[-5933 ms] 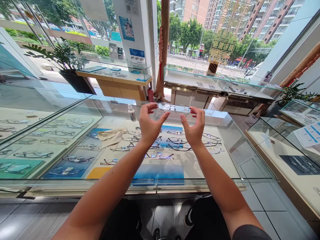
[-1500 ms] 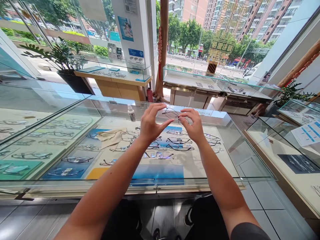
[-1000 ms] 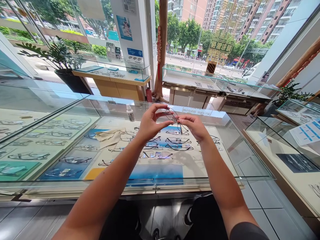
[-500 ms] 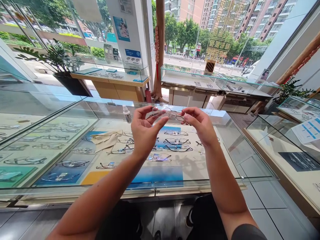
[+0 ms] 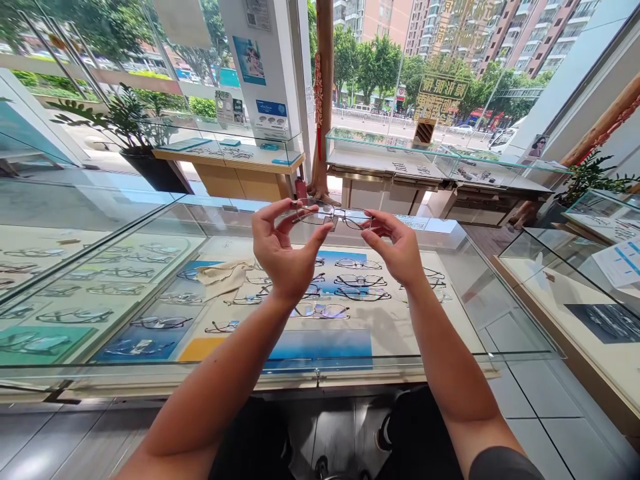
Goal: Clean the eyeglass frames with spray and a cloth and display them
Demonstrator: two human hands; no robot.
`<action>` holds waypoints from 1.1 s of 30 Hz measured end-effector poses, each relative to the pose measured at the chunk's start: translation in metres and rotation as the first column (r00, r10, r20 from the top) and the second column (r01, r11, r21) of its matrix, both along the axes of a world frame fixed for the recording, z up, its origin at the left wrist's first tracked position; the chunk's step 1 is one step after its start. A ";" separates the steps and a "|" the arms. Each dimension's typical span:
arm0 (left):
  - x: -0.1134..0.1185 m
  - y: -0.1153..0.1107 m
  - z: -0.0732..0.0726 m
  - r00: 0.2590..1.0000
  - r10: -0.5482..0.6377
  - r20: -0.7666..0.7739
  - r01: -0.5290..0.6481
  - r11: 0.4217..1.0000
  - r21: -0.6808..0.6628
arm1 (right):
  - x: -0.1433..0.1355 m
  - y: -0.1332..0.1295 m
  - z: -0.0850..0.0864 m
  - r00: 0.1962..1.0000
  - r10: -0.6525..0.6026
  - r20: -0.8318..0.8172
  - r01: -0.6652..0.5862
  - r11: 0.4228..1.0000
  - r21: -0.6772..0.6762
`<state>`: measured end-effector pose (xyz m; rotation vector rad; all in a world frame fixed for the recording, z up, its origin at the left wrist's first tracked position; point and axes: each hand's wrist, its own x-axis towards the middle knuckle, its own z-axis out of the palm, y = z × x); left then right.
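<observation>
Thin-rimmed eyeglasses (image 5: pixel 340 213) are held up between my two hands, above the glass display case (image 5: pixel 320 363). My left hand (image 5: pixel 287 250) is closed on the left side of the frame, its thumb stretched towards the nose bridge. At the right end, my right hand (image 5: pixel 397 243) pinches the rim with thumb and fingertips. Below, inside the case, lie several pairs of glasses (image 5: pixel 358 281) in rows. Left of my hands, a crumpled beige cloth (image 5: pixel 223 277) rests on the case. My left hand hides part of the rows.
Another glass case (image 5: pixel 590 293) stands at the right. Farther back are a wooden-fronted showcase (image 5: pixel 245 183) and a glass counter (image 5: pixel 385 160) by the window. A potted plant (image 5: pixel 155 170) stands at the back left, near a wooden post (image 5: pixel 324 100).
Both hands have shifted slightly left with the eyeglasses, and the lenses now face more openly. My left hand now covers the place where a white spray bottle showed. The view has turned a little.
</observation>
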<state>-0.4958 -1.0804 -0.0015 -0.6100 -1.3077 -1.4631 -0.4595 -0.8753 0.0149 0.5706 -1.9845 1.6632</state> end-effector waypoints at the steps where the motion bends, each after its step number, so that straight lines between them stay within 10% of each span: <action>1: 0.000 0.000 0.000 1.000 -0.003 0.002 0.003 1.000 -0.001 | -0.002 0.000 -0.001 1.000 0.004 0.003 -0.004 1.000 -0.005; 17: -0.043 0.001 -0.026 0.820 -0.460 0.341 0.386 0.884 0.264 | 0.003 -0.013 -0.006 0.948 -0.235 -0.212 0.244 0.970 0.017; 24: -0.025 -0.002 -0.014 0.906 -0.351 0.237 0.375 0.925 -0.065 | 0.001 0.004 0.004 1.000 0.015 -0.015 -0.015 1.000 -0.012; 33: -0.008 -0.010 -0.002 0.901 -0.347 0.260 0.424 0.827 -0.368 | -0.001 0.020 0.009 0.952 0.250 0.178 -0.278 0.948 0.152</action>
